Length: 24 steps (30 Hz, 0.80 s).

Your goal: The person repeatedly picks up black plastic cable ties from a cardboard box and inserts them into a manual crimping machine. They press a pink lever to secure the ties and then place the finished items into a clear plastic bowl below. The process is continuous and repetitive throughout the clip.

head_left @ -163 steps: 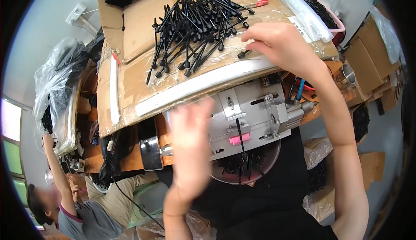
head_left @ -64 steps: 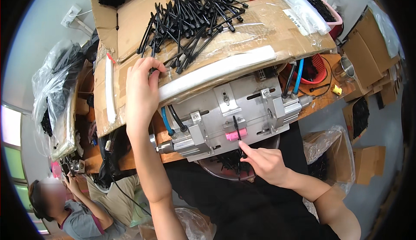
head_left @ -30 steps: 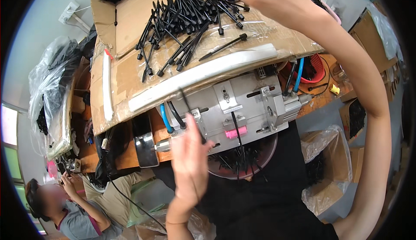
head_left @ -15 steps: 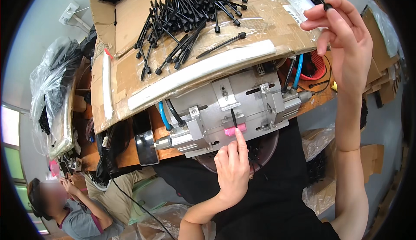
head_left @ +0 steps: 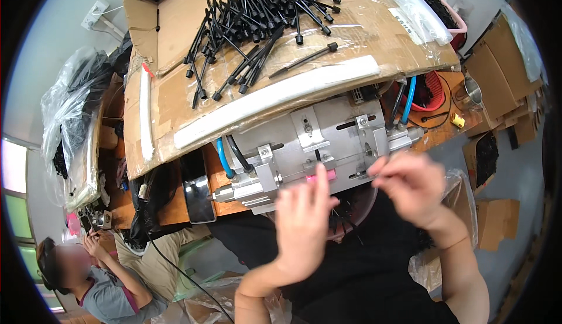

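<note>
My left hand (head_left: 303,224), smeared by motion, is just in front of the metal clamping fixture (head_left: 287,134). Its index finger is stretched toward a small pink block (head_left: 323,176) at the fixture's front middle, and nothing shows in the hand. A short black piece (head_left: 318,155) stands at the holder behind the block. My right hand (head_left: 410,186), also blurred, is by the fixture's right clamp (head_left: 374,139). Its thumb and finger are pinched together; a dark bit shows at the tips, too unclear to name.
A cardboard sheet (head_left: 181,96) behind the fixture carries a pile of black capped plastic stakes (head_left: 252,16). Blue air hoses (head_left: 410,98) run to both clamps. A bowl (head_left: 360,216) sits below the fixture, a red basket (head_left: 434,93) at right. Another person (head_left: 120,292) works at far left.
My right hand has come down from the upper right, where it held a thin black piece, to the fixture's right side. The left hand has drawn slightly back and left from the pink block.
</note>
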Each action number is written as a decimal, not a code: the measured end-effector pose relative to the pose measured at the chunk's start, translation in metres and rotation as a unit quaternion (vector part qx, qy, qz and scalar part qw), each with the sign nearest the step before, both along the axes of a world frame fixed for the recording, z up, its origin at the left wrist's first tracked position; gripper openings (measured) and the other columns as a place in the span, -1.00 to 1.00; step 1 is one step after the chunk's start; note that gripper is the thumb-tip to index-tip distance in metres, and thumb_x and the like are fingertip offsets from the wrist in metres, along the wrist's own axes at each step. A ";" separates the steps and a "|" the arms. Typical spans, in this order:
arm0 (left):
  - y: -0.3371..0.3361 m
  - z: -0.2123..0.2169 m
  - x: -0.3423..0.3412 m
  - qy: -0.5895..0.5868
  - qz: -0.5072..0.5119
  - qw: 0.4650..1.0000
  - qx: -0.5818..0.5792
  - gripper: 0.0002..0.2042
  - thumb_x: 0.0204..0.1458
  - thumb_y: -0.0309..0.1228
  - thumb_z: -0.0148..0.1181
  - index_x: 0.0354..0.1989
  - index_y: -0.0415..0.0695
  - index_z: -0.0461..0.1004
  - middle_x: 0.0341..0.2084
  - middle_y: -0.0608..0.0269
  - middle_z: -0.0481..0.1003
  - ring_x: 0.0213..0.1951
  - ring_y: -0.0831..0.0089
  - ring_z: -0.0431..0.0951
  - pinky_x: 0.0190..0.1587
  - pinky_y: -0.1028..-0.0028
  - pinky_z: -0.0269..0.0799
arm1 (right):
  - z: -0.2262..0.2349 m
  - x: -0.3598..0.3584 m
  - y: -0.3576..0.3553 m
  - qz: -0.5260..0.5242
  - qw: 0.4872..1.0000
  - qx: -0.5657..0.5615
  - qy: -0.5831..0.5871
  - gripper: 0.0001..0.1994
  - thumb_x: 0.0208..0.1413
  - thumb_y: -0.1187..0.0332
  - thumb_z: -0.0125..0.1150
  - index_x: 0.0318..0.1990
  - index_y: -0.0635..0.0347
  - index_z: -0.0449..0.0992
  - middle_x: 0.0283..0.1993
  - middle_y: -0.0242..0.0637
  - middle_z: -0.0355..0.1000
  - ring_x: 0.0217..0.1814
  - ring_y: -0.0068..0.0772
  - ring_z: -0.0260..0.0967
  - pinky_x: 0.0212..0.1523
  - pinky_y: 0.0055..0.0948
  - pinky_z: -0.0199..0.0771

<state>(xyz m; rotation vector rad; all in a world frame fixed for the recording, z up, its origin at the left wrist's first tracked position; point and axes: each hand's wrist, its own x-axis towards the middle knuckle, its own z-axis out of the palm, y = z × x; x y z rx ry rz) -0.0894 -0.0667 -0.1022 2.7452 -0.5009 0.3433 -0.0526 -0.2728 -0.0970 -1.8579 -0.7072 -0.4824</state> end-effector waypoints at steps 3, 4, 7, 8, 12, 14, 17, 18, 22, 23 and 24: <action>0.034 0.031 0.066 -0.141 0.047 0.986 -0.080 -0.73 0.05 -0.56 0.16 -0.03 -0.21 0.45 -0.23 0.11 0.43 -0.14 0.14 0.38 -0.01 0.27 0.28 | -0.038 -0.028 0.025 -0.031 0.997 -0.075 0.007 -0.42 -0.14 0.67 0.37 0.13 0.37 0.40 -0.34 -0.09 0.51 -0.50 -0.31 0.42 -0.50 -0.39 0.44; 0.044 0.041 0.092 -0.188 0.095 0.974 -0.083 -0.80 0.09 -0.58 0.12 -0.10 -0.21 0.46 -0.24 0.08 0.44 -0.12 0.14 0.39 0.01 0.27 0.28 | -0.046 -0.032 0.033 -0.036 0.996 -0.085 0.013 -0.36 -0.15 0.67 0.37 0.20 0.39 0.37 -0.40 -0.11 0.49 -0.52 -0.30 0.40 -0.49 -0.39 0.42; 0.091 0.057 0.136 -0.116 0.044 0.990 -0.069 -0.91 0.14 -0.57 0.06 -0.22 -0.24 0.46 -0.29 0.10 0.46 -0.13 0.21 0.43 -0.01 0.34 0.32 | -0.065 -0.038 0.049 -0.008 0.991 -0.129 0.026 -0.33 -0.11 0.60 0.37 0.25 0.42 0.31 -0.52 -0.25 0.41 -0.55 -0.35 0.38 -0.51 -0.37 0.39; 0.098 0.062 0.141 -0.075 0.024 0.995 -0.063 -0.93 0.15 -0.58 0.05 -0.25 -0.25 0.45 -0.31 0.12 0.47 -0.17 0.25 0.45 -0.04 0.37 0.35 | -0.067 -0.037 0.054 -0.006 0.992 -0.127 0.027 -0.32 -0.10 0.58 0.37 0.26 0.40 0.30 -0.52 -0.26 0.41 -0.54 -0.34 0.39 -0.51 -0.38 0.40; 0.107 0.070 0.136 0.044 0.000 0.986 -0.164 -0.91 0.11 -0.59 0.10 -0.24 -0.29 0.48 -0.37 0.22 0.46 -0.31 0.47 0.48 -0.13 0.52 0.38 | -0.071 -0.030 0.055 -0.016 0.989 -0.139 0.039 -0.33 -0.08 0.53 0.37 0.27 0.35 0.30 -0.50 -0.25 0.43 -0.48 -0.31 0.45 -0.48 -0.38 0.44; 0.110 0.075 0.127 0.036 0.009 0.986 -0.163 -0.86 0.06 -0.63 0.14 -0.20 -0.28 0.50 -0.37 0.25 0.46 -0.29 0.50 0.47 -0.12 0.53 0.38 | -0.066 -0.031 0.050 -0.011 0.986 -0.153 0.058 -0.34 -0.06 0.49 0.37 0.27 0.31 0.31 -0.43 -0.23 0.46 -0.44 -0.29 0.48 -0.46 -0.38 0.47; 0.108 0.067 0.097 -0.053 0.047 0.988 -0.139 -0.73 -0.02 -0.68 0.18 -0.11 -0.23 0.51 -0.35 0.27 0.47 -0.34 0.51 0.42 -0.16 0.52 0.37 | -0.032 -0.020 0.037 0.036 0.970 -0.227 0.077 -0.39 -0.04 0.43 0.37 0.24 0.26 0.36 -0.28 -0.20 0.49 -0.38 -0.29 0.51 -0.45 -0.38 0.49; 0.095 0.063 0.082 -0.089 0.070 0.983 -0.144 -0.60 -0.07 -0.71 0.20 0.00 -0.17 0.50 -0.37 0.27 0.45 -0.38 0.49 0.36 -0.20 0.49 0.35 | -0.022 -0.012 0.030 0.019 0.972 -0.233 0.037 -0.46 -0.02 0.39 0.36 0.17 0.22 0.43 -0.19 -0.18 0.48 -0.34 -0.31 0.52 -0.44 -0.40 0.52; 0.043 0.022 0.001 -0.109 0.056 0.991 -0.053 -0.24 -0.26 -0.60 0.42 0.26 -0.30 0.31 -0.40 0.20 0.38 -0.32 0.27 0.32 -0.18 0.35 0.26 | 0.037 0.069 0.030 -0.131 0.944 -0.224 -0.201 -0.68 -0.08 0.51 0.22 -0.09 0.21 0.55 -0.25 -0.23 0.49 -0.25 -0.24 0.49 -0.33 -0.34 0.55; 0.032 0.004 -0.012 -0.083 0.022 0.995 -0.056 -0.23 -0.25 -0.56 0.42 0.27 -0.33 0.29 -0.38 0.19 0.39 -0.31 0.27 0.32 -0.15 0.32 0.24 | 0.051 0.092 0.035 -0.176 0.929 -0.237 -0.221 -0.76 -0.06 0.54 0.15 -0.17 0.20 0.53 -0.27 -0.25 0.44 -0.20 -0.21 0.43 -0.27 -0.30 0.52; 0.017 -0.010 -0.020 -0.069 0.014 0.996 -0.052 -0.23 -0.24 -0.53 0.43 0.27 -0.35 0.28 -0.34 0.20 0.41 -0.29 0.27 0.33 -0.13 0.32 0.23 | 0.055 0.123 0.036 -0.190 0.907 -0.260 -0.270 -0.79 -0.08 0.56 0.11 -0.23 0.20 0.50 -0.29 -0.24 0.39 -0.14 -0.17 0.39 -0.20 -0.24 0.47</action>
